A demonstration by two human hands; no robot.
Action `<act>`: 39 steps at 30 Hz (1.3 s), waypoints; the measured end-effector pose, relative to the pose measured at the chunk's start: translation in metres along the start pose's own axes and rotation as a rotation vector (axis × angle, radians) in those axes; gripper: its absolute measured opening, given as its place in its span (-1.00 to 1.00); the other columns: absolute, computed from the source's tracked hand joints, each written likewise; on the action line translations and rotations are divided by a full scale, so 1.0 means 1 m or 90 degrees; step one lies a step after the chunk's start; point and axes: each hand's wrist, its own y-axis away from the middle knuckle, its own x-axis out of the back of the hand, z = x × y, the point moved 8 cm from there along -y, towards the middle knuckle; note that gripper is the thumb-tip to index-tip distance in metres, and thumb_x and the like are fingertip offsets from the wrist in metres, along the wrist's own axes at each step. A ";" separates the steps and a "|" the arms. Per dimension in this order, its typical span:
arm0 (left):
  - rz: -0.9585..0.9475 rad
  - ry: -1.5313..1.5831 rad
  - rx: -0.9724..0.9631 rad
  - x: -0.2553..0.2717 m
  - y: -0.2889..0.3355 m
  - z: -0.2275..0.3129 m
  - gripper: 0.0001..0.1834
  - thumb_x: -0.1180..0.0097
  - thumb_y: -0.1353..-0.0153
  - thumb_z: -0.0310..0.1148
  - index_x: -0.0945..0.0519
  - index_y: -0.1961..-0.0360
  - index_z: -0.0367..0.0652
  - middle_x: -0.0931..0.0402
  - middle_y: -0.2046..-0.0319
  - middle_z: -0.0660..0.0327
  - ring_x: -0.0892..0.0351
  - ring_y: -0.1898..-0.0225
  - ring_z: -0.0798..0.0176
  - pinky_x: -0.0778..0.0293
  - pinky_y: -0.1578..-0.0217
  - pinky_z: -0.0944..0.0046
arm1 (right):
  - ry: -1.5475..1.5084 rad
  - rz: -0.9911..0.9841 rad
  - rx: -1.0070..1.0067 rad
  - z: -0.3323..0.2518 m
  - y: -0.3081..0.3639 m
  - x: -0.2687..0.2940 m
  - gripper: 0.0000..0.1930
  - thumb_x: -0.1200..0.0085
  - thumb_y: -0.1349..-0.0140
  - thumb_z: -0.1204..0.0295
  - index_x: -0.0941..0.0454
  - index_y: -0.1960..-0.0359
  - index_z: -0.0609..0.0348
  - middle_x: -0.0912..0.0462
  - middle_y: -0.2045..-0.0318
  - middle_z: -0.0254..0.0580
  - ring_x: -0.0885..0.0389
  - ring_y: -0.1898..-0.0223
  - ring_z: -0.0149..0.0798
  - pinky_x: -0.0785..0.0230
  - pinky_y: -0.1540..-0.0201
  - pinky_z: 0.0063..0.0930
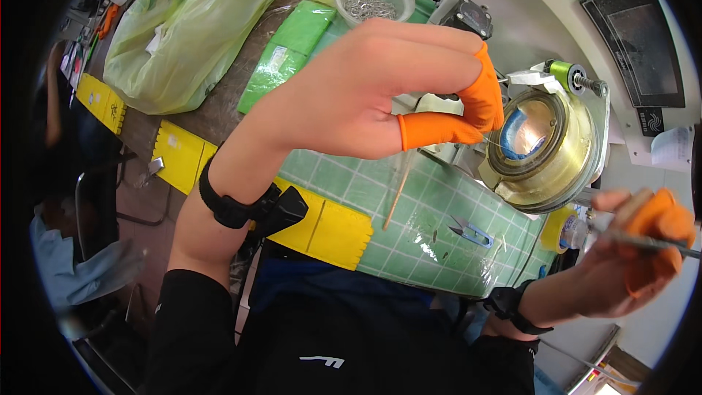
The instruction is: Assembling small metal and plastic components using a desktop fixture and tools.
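My left hand, with orange finger covers, reaches to the round brass-coloured ring head of a machine. Its thumb and fingertips pinch together at the ring's left edge, where a thin wire shows. Inside the opening sits a curved blue piece, lit brightly. Out at the far right, my right hand also wears orange finger covers and is blurred. Its fingers are closed around a thin grey rod, whose exact kind I cannot make out.
On the green gridded mat lie small blue snips and a thin wooden stick. Behind stand a bowl of small metal pieces, a green packet and a pale plastic bag. Yellow strips edge the table.
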 end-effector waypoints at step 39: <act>-0.002 0.021 -0.013 -0.002 -0.001 0.000 -0.82 -0.43 0.00 -0.59 -0.65 0.36 -0.29 -0.73 0.26 0.07 -0.72 0.20 0.10 -0.63 -0.09 0.01 | 0.172 -0.023 0.153 0.005 0.005 0.001 -0.57 0.14 -0.58 0.10 -0.39 0.10 0.34 -0.37 0.46 -0.04 -0.47 0.53 -0.17 -0.63 0.17 0.24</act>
